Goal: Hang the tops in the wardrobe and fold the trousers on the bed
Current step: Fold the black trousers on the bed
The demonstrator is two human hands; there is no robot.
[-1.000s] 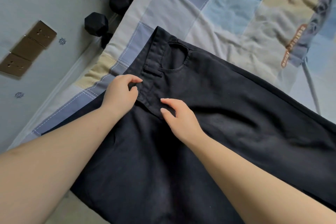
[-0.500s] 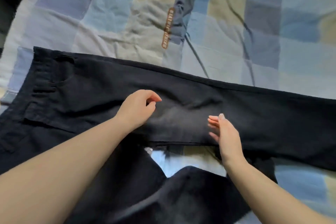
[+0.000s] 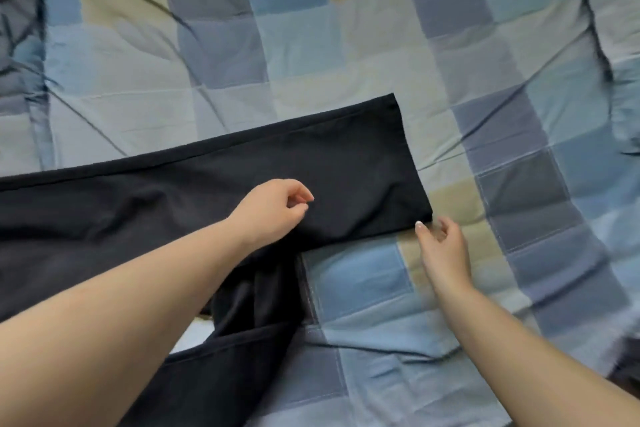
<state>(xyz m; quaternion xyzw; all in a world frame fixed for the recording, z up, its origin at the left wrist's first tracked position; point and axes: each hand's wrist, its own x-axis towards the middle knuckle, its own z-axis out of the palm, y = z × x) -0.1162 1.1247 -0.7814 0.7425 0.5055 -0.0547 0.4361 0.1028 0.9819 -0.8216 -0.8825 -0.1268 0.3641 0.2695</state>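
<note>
Patchwork bedding in blue, grey and beige squares point(image 3: 346, 45) covers the whole bed, and the dark trousers point(image 3: 173, 204) lie across it from the left side toward the middle. One leg is spread flat, with its hem point(image 3: 412, 156) ending near the centre of the bed. The other leg point(image 3: 242, 333) is bunched and crooked below it, close to you.

Your left hand point(image 3: 273, 210) hovers over the flat leg with the fingers loosely curled; it holds nothing. Your right hand point(image 3: 445, 250) is beside the lower corner of the hem, fingers relaxed and slightly bent. The fingertips point(image 3: 419, 225) are just at the cloth, but a grip is not yet made, as far as you can see.

Probably the step is to take the hem and bring this leg into line with the other. Pinch the corner firmly, not only the top layer. Keep the left hand flat on the cloth so the leg does not slide. First straighten the crooked leg, otherwise the fold becomes uneven and thick.
</note>
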